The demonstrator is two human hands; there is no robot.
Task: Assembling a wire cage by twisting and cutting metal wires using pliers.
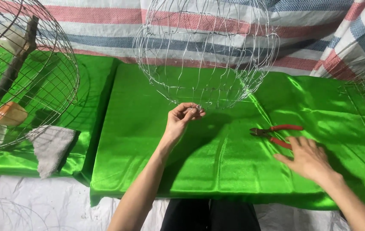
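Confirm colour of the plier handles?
Red, on the pliers lying by the right hand; head view.

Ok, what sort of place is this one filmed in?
Probably a small handcraft workspace for wire work. A half-formed wire cage hangs over a table draped in green satin cloth, red-handled pliers lie by the right hand, and a finished round cage stands at the left.

Wire cage [206,51] hangs over cloth centre, blocks reach fwd; pliers [276,132] lie right; open cloth [139,158] front-left.
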